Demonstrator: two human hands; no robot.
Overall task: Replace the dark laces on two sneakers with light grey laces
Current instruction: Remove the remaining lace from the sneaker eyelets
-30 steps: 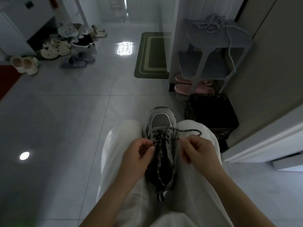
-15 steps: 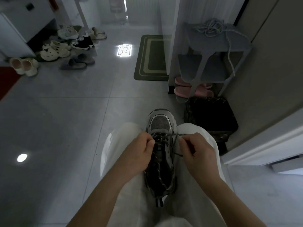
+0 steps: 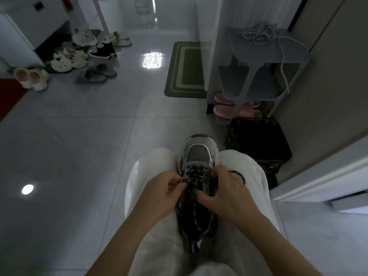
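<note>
A grey sneaker (image 3: 199,154) lies between my knees, toe pointing away, with a dark speckled lace (image 3: 194,178) threaded through its eyelets. My left hand (image 3: 161,193) pinches the lace at the shoe's left side. My right hand (image 3: 227,189) grips the right side of the upper, fingers curled at the eyelets, thumb across the tongue. A loop of dark lace (image 3: 238,175) trails over my right thigh. The light grey laces (image 3: 258,34) lie in a tangle on top of a grey shoe rack (image 3: 294,54), one end hanging down.
A black lined bin (image 3: 258,140) stands right of my knees, pink slippers (image 3: 225,111) under the rack. A green mat (image 3: 187,70) lies ahead. Several shoes (image 3: 79,54) are heaped at the far left. A wall and door run along the right.
My right hand has moved from the loose lace end onto the shoe's right eyelets, and the loop over my thigh has shrunk. My left hand stays pinching at the left.
</note>
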